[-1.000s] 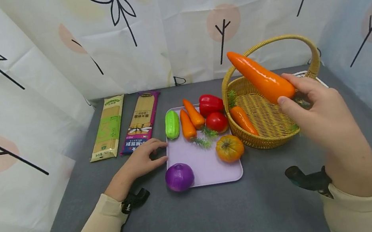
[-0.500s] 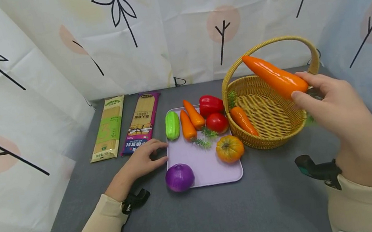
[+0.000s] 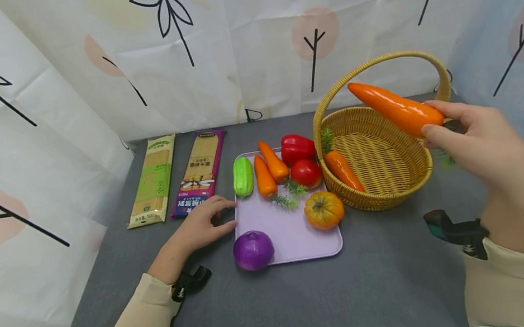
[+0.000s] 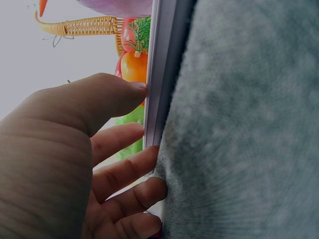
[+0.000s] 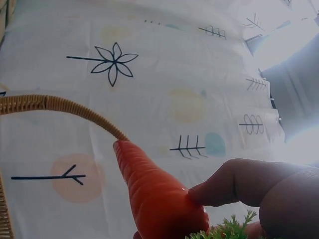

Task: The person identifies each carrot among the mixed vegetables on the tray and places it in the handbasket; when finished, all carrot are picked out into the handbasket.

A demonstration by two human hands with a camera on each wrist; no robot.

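Note:
My right hand [image 3: 485,144] pinches a large orange toy carrot [image 3: 396,106] by its thick end, thumb against its side. The carrot is held above the right part of the wicker basket [image 3: 390,202], its tip pointing up and left. Green leaf tufts [image 5: 224,230] show by the thumb in the right wrist view. My left hand [image 3: 202,223] rests on the table with relaxed fingers, its thumb and fingertips right at the left edge of the lilac tray [image 3: 295,246]. In the left wrist view the thumb [image 4: 114,94] meets the tray's side. Another carrot [image 3: 342,170] lies inside the basket.
On the tray are a green cucumber-like vegetable [image 3: 242,176], two small carrots [image 3: 264,177], a red pepper [image 3: 297,147], a tomato [image 3: 306,172], an orange pumpkin [image 3: 324,209] and a purple onion [image 3: 253,250]. Two noodle packets [image 3: 152,180] lie left. The basket's handle [image 3: 383,59] arches high.
My right hand has moved right with the carrot, which has also come slightly lower, uncovering more of the basket's inside. The left hand stays at the tray's edge.

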